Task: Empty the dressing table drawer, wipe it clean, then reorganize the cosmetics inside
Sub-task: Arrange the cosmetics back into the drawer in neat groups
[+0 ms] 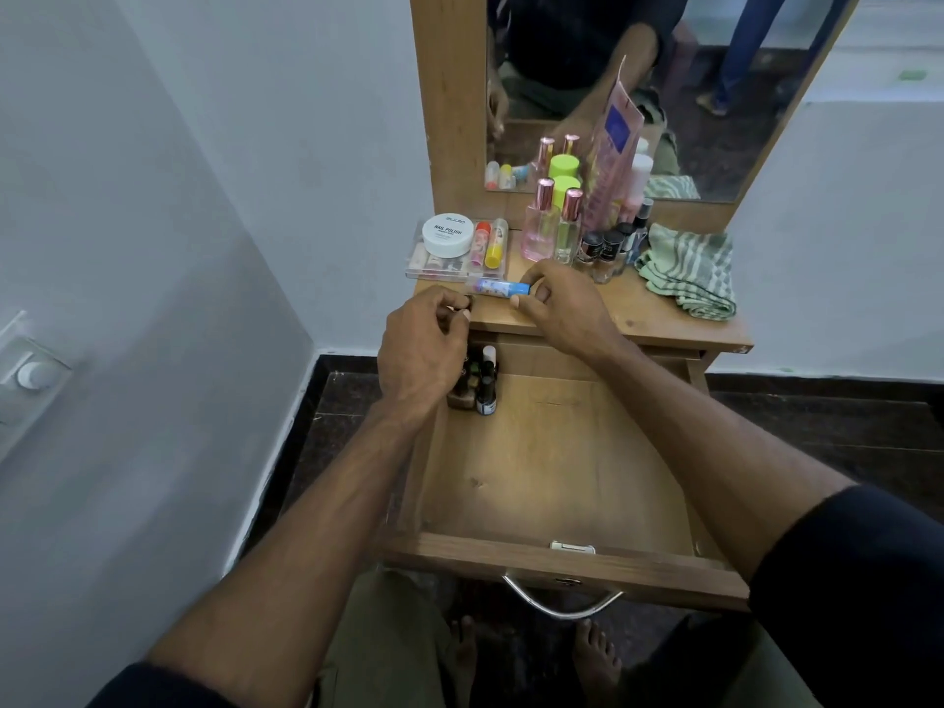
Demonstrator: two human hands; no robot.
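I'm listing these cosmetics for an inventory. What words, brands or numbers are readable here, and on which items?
"zudio" on the lid of the round white jar.
"NAIL POLISH" on the same lid; the smaller lines beneath are too blurred to read.
Print on the tall pink packet, the blue tube in the right hand and the small dark bottles: unreadable.

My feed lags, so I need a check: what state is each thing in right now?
Drawer: pulled open, mostly bare.
Small bottles: upright in the drawer's far left corner.
Blue tube: lying on the tabletop, pinched by the right hand.
Left hand: curled round something small and dark.
Striped cloth: crumpled on the tabletop.
Perfume bottles: upright, capped.
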